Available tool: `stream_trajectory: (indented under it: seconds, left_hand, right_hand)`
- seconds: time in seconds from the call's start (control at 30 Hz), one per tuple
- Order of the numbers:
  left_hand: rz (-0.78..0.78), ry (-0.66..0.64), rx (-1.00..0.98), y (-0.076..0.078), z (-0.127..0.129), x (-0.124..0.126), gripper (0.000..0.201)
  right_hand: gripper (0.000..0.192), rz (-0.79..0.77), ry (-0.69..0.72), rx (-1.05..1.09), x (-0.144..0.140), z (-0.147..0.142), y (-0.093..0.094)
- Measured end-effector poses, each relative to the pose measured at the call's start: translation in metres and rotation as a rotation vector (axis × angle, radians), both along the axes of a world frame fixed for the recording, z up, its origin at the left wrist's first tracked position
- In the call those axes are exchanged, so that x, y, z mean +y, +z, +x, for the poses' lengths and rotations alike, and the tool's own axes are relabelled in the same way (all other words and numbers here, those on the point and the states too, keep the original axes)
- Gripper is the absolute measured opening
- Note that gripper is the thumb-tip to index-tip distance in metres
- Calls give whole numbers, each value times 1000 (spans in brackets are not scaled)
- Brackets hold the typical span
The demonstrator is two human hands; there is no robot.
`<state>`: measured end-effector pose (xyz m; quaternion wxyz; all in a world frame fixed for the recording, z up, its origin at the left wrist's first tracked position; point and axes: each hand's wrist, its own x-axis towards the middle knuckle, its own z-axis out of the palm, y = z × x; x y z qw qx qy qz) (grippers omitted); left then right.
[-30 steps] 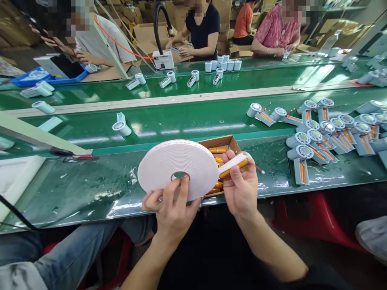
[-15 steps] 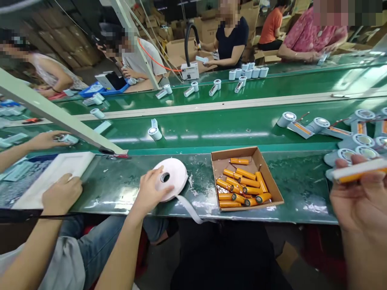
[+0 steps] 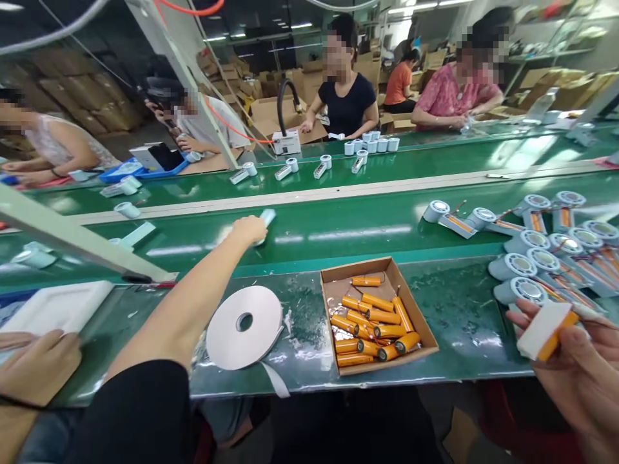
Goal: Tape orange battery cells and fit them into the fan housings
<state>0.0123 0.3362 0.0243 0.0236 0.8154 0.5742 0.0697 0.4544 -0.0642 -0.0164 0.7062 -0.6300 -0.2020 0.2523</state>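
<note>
Head view: left hand (image 3: pixel 250 229) stretched far out over the green conveyor belt (image 3: pixel 338 225), grip closed on a pale blue-white fan part (image 3: pixel 267 217), only its end showing past the knuckles. Right hand (image 3: pixel 578 374) low at the right edge, grip pinching an orange battery cell with a white tape strip (image 3: pixel 545 330) stuck along it. Cell looks rigid, smooth, likely a bit slippery and dense for its size; best held across the middle of the barrel, clear of the tape and the ends. Fan part looks like light hard plastic, easy to lift by its barrel. White tape roll (image 3: pixel 244 327) lies flat on the worktop (image 3: pixel 459 303), loose tail hanging over the near edge. Cardboard box (image 3: pixel 423 339) of orange cells (image 3: pixel 374 324) just beside it. Fan assemblies (image 3: pixel 527 248) crowd the right. Another person's hand (image 3: pixel 36 367) rests bottom left.
</note>
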Motion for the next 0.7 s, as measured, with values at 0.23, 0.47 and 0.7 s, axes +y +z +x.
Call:
stream_trajectory:
  seconds: [0.23, 0.47, 0.7]
  left_hand:
    - [-271, -319, -68, -38, 138, -19, 46]
    - [-374, -464, -111, -19, 149, -17, 42]
    - [-259, -363, -160, -33, 164, -26, 24]
  right_hand:
    - [36, 387, 361, -182, 89, -33, 34]
    - [41, 104, 748, -690, 234, -71, 20]
    - [39, -404, 984, -1431, 288, -96, 2]
